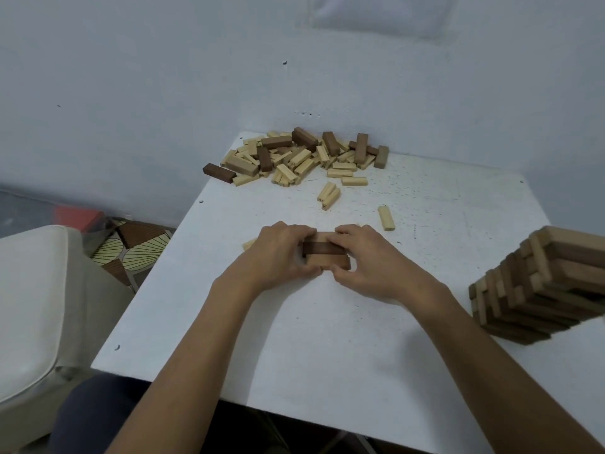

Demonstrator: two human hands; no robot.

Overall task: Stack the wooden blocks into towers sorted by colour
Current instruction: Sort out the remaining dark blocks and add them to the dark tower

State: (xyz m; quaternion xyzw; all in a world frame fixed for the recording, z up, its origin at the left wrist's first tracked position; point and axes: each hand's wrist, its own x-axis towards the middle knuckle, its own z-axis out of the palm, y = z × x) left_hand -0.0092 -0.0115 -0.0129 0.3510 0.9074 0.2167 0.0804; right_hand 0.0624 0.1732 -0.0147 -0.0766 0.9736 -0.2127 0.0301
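- Left hand (281,253) and right hand (366,257), centre of the head view, each curl fingers and thumb round one end of the brown blocks (325,255), probably to square them up as a tower base.
- These smooth, rectangular blocks, dark and mid-brown, lie layered on the white, speckled tabletop (327,339).
- At upper centre lies the mixed pile (294,155) of pale and brown blocks; at the right edge, well apart, stands a blurred brownish tower (540,283).

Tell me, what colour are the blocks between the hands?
The blocks are brown, the middle one darker; head view shows it.
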